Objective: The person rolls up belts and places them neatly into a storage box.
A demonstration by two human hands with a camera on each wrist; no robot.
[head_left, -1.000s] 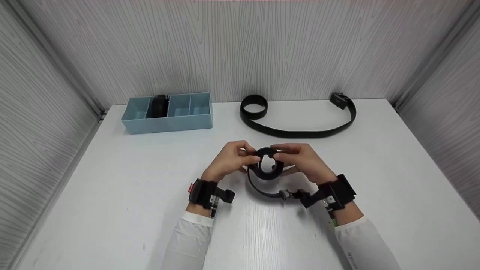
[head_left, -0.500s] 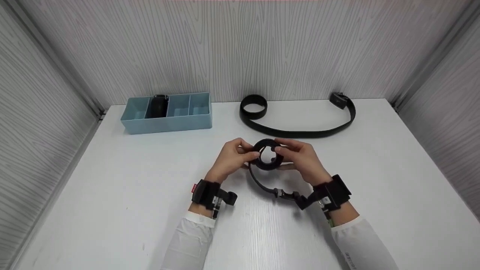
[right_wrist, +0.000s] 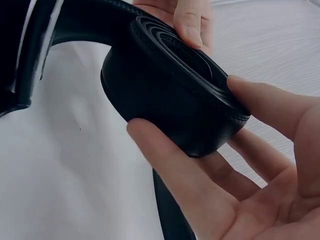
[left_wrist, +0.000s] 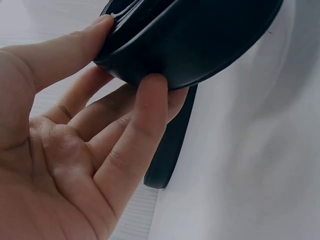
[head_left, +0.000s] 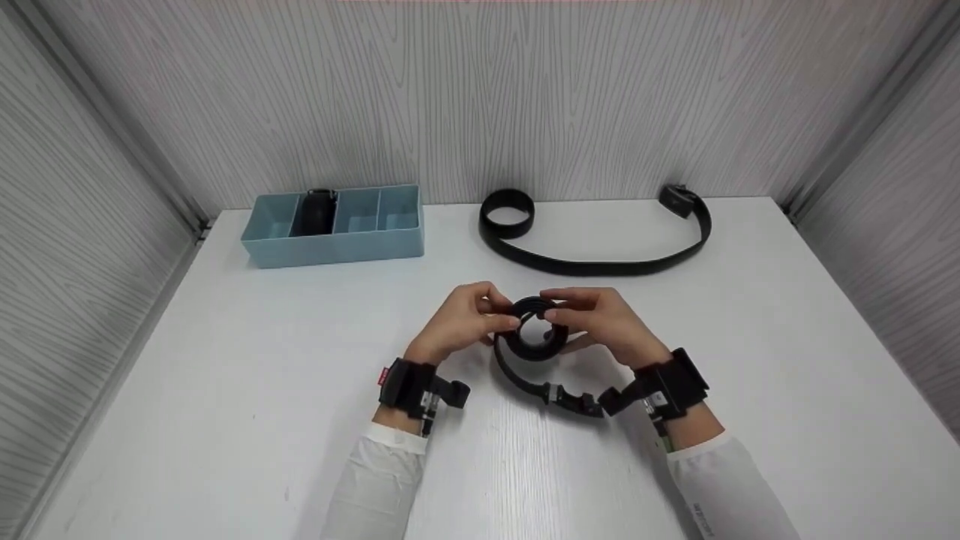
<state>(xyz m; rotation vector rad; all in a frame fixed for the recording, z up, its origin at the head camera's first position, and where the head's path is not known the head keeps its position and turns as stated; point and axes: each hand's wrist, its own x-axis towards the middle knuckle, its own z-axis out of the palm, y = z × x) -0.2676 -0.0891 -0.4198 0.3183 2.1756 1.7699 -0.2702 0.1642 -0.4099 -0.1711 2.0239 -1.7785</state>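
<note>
At frame centre, the rolled belt is pinched by both hands; the coil could spring loose if pressure slackens.

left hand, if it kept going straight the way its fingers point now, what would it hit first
The left hand points rightward at the rolled belt, which its fingers already pinch. Past the coil the right hand comes next, gripping the other side. Depth is hard to judge, but nothing else seems to lie between.

A bare recording booth: a white table enclosed by grey wood-grain wall panels.
</note>
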